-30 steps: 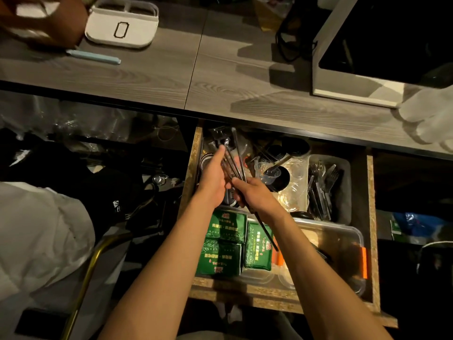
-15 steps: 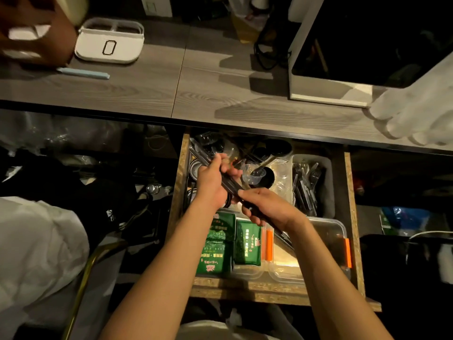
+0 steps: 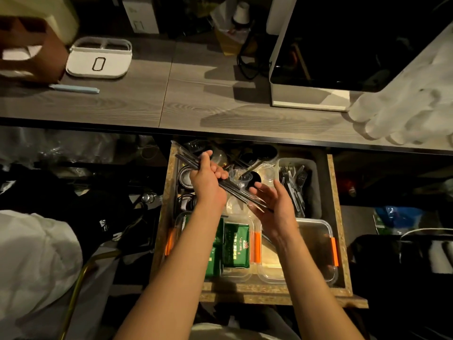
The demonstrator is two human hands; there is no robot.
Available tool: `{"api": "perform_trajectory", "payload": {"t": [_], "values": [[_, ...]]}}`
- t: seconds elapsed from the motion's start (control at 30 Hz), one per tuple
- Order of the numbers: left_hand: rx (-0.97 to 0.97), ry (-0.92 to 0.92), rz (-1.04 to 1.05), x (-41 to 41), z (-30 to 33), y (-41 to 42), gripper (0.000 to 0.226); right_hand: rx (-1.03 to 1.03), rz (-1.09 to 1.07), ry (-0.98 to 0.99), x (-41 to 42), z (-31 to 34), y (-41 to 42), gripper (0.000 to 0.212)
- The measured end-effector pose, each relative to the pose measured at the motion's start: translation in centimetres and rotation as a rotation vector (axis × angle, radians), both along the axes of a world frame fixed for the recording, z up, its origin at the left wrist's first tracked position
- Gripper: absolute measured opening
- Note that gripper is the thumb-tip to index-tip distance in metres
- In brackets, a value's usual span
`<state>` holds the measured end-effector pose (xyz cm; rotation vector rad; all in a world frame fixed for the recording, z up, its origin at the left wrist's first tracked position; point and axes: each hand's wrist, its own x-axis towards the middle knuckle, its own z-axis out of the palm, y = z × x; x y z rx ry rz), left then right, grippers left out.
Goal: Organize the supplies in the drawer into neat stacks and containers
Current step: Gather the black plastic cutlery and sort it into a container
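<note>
The open wooden drawer [image 3: 333, 217] sits below the counter edge. Above its middle, my left hand [image 3: 207, 184] is shut on a bundle of dark wrapped straws [image 3: 230, 187] that slants from upper left to lower right. My right hand [image 3: 274, 204] is open, palm toward the bundle's lower end, fingers spread against the tips. Under the hands lie clear plastic cups [image 3: 239, 177] and round tins [image 3: 185, 175]. A grey bin of plastic cutlery [image 3: 297, 190] stands at the right. Green packets [image 3: 236, 244] lie in a clear orange-clipped container [image 3: 316, 244] at the front.
The grey wood-grain counter [image 3: 137, 101] carries a white divided tray [image 3: 99, 58], a blue pen [image 3: 74, 89], a white-framed dark appliance [image 3: 343, 52] and stacked white cups [image 3: 402, 111]. White cloth [image 3: 34, 261] and dark clutter fill the space left of the drawer.
The bundle has swung from nearly upright to a slant. My right hand has let go of its grip and opened against the lower end. The view has tilted down over the drawer.
</note>
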<state>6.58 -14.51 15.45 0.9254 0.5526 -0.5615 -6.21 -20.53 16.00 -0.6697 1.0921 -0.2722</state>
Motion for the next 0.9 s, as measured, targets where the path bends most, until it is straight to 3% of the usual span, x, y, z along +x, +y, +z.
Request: {"api": "perform_trajectory", "payload": {"t": [0.13,0.3,0.37,0.43,0.53,0.67,0.8,0.9], "values": [[-0.048,-0.01,-0.018,-2.1,0.5,-0.9,0.012,0.002,-0.059,-0.019,0.7,0.6,0.5,0.047],[-0.042,-0.042,-0.096,-5.2,0.5,-1.8,0.024,-0.097,-0.057,0.036,1.9,1.0,1.2,0.043],[0.006,-0.055,-0.101,-5.7,0.3,-1.7,0.028,-0.217,0.034,0.141,1.7,0.6,1.0,0.043],[0.178,-0.143,-0.203,-6.0,-0.1,-1.3,0.031,-0.387,0.209,0.226,1.1,0.1,0.9,0.048],[0.314,-0.198,-0.356,-5.9,-1.1,-0.6,0.033,-0.499,0.408,0.162,-0.5,-0.1,0.8,0.048],[0.193,-0.192,-0.45,-5.9,-2.1,0.0,0.026,-0.433,0.581,-0.004,-3.4,-1.4,-1.1,0.041],[0.069,-0.028,-0.325,-6.2,-2.2,-0.3,0.022,-0.399,0.667,-0.001,-6.1,-1.7,-3.5,0.041],[0.108,0.017,-0.299,-7.5,-2.6,-1.5,0.031,-0.381,0.706,0.025,-7.6,-1.9,-4.4,0.041]]}}
